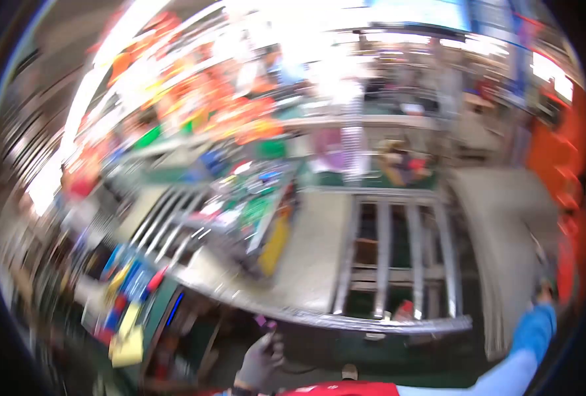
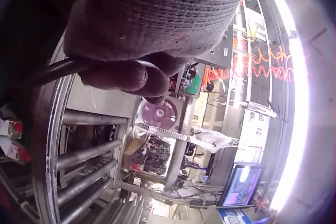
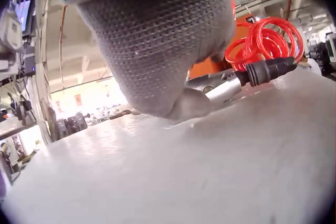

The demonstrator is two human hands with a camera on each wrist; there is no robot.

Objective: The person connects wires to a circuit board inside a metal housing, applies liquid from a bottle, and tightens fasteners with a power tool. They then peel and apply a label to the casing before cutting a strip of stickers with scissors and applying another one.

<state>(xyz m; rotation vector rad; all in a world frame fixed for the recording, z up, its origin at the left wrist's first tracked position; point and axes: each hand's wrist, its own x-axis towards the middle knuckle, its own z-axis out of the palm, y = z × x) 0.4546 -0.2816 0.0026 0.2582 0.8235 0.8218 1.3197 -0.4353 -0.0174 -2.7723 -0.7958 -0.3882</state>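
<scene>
In the left wrist view, my gloved left hand (image 2: 152, 24) has its fingers curled round a thin dark rod-like thing (image 2: 58, 69), whose kind I cannot tell. The head view has this left hand (image 1: 261, 362) low in front of the body, with a small purple piece (image 1: 262, 321) at its fingertips. Out to the far right, my gloved right hand (image 3: 157, 50) grips a silver tool (image 3: 224, 91) with a black ribbed end (image 3: 270, 71), close over a pale smooth surface (image 3: 173, 176). A red coiled hose (image 3: 268, 40) shows behind that tool.
A metal roller frame (image 1: 398, 323) spans the front of the bench, with a tray of mixed parts (image 1: 247, 204) to its left. Colourful bins (image 1: 128, 284) stand at lower left. A pale curved panel (image 1: 504, 231) lies at right, near an orange machine (image 1: 563, 165).
</scene>
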